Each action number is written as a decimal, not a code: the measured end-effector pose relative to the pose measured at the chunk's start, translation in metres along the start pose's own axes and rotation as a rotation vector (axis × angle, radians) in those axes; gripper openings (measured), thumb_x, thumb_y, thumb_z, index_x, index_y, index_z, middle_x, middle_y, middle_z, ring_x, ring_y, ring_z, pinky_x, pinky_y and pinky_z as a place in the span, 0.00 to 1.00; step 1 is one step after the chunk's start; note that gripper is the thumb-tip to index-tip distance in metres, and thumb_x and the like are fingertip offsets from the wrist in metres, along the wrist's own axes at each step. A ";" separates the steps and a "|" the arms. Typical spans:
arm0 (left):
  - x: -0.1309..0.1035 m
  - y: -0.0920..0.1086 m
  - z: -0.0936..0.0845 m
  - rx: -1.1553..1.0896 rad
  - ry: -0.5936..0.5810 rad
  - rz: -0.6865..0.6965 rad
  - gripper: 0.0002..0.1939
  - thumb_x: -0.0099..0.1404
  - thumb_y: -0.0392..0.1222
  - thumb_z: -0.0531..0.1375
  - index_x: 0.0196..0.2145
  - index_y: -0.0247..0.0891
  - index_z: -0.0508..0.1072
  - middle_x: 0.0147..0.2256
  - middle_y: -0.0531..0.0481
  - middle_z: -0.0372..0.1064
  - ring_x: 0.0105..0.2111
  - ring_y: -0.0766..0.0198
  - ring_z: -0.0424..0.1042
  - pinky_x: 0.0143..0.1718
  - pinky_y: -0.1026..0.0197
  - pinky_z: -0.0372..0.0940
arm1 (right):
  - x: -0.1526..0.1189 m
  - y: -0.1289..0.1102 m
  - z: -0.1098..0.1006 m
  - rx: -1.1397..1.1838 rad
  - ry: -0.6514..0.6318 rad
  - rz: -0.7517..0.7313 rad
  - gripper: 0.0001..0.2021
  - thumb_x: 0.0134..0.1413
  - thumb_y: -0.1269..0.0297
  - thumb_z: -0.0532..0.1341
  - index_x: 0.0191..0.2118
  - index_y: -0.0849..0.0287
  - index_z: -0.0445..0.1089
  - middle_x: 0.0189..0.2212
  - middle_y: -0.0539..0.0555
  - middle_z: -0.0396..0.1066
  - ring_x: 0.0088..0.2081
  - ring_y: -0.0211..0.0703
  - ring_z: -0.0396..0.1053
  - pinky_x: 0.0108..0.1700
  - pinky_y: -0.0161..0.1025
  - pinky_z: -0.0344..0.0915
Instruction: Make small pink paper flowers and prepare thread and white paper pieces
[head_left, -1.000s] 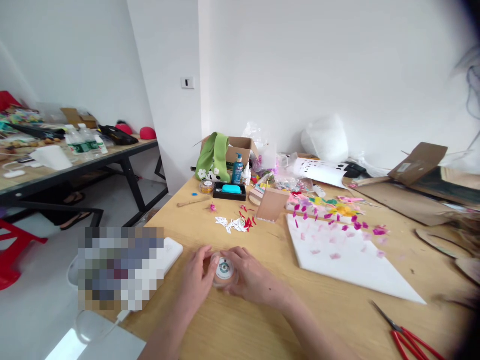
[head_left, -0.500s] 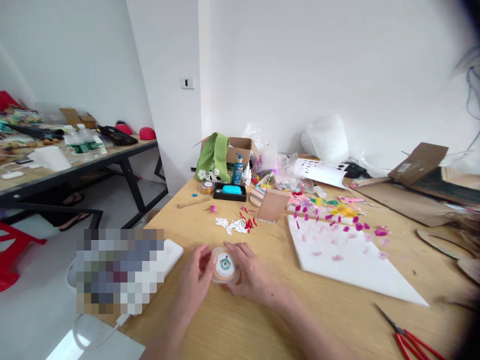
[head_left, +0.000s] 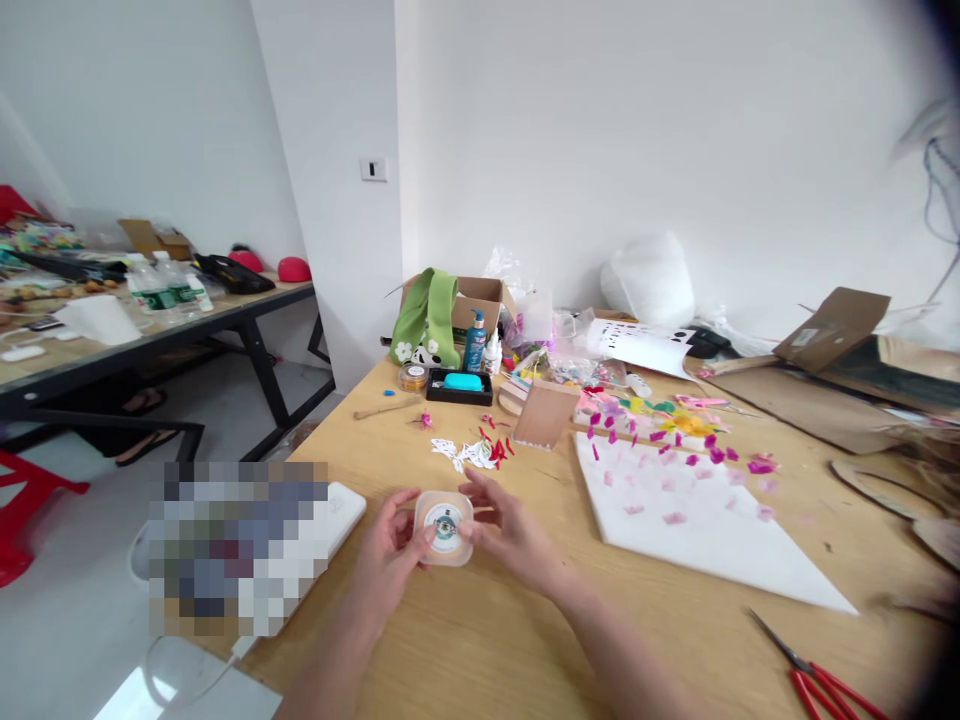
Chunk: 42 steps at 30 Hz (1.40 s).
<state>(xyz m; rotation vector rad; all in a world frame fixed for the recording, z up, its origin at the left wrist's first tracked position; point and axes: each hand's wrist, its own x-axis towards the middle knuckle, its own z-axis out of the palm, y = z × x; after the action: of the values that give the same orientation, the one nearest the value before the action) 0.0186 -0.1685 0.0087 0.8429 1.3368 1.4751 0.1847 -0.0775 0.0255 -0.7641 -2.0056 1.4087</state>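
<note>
Work surface: wooden table (head_left: 465, 645) (tbl.). At the tbl.'s far R corner, a large brown carton (head_left: 836, 328) is placed w/ flap raised; contents not visible. Near the far L corner, a smaller carton (head_left: 484, 290) is set, top open, interior hidden, partly covered by a green bag (head_left: 431, 320). On the R half, a white board (head_left: 690, 550) is strewn w/ pink petals (head_left: 675, 485). Black tray (head_left: 480, 396), nr. far L corner: turquoise case (head_left: 463, 382) held inside. Just behind it, a blue pump bottle (head_left: 475, 343) is stood upright.

L hand (head_left: 390, 545): fingers curled, clear square tub (head_left: 444, 528) pinched, thumb on top. R hand (head_left: 517, 535): fingers part-spread at the tub's R side, thumb on top; grip cannot be told. Tub located toward tbl.'s L edge; contents unclear under round label. Beside tray, yellow contents are seen in a round tub (head_left: 412, 377).
</note>
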 end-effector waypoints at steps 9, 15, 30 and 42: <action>-0.002 0.001 0.001 -0.027 -0.053 0.045 0.33 0.53 0.51 0.66 0.53 0.37 0.61 0.41 0.43 0.74 0.39 0.57 0.73 0.40 0.57 0.67 | 0.000 -0.009 0.001 0.235 -0.032 0.114 0.22 0.48 0.45 0.65 0.36 0.62 0.70 0.30 0.54 0.74 0.33 0.43 0.71 0.36 0.40 0.65; -0.004 0.010 0.000 0.024 -0.129 0.082 0.23 0.57 0.50 0.65 0.47 0.37 0.68 0.46 0.41 0.74 0.43 0.56 0.73 0.46 0.55 0.67 | -0.004 -0.021 -0.004 0.009 0.021 -0.066 0.15 0.56 0.53 0.61 0.37 0.61 0.70 0.33 0.55 0.73 0.36 0.43 0.69 0.40 0.40 0.65; -0.005 0.019 0.000 0.041 -0.135 0.058 0.21 0.59 0.52 0.62 0.45 0.36 0.74 0.40 0.44 0.77 0.42 0.55 0.74 0.43 0.58 0.68 | -0.007 -0.015 0.000 0.077 -0.001 -0.002 0.15 0.54 0.51 0.62 0.36 0.60 0.69 0.32 0.53 0.72 0.34 0.42 0.68 0.37 0.39 0.64; -0.003 0.012 0.003 0.028 0.108 -0.091 0.25 0.53 0.61 0.62 0.32 0.32 0.76 0.19 0.53 0.66 0.18 0.68 0.63 0.12 0.70 0.55 | 0.002 -0.011 0.017 0.347 -0.087 0.240 0.24 0.46 0.40 0.63 0.33 0.60 0.68 0.25 0.51 0.69 0.24 0.38 0.67 0.27 0.36 0.64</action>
<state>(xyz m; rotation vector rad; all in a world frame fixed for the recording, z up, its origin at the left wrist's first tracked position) 0.0197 -0.1695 0.0214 0.7194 1.4590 1.4511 0.1701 -0.0897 0.0314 -0.8155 -1.7038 1.8948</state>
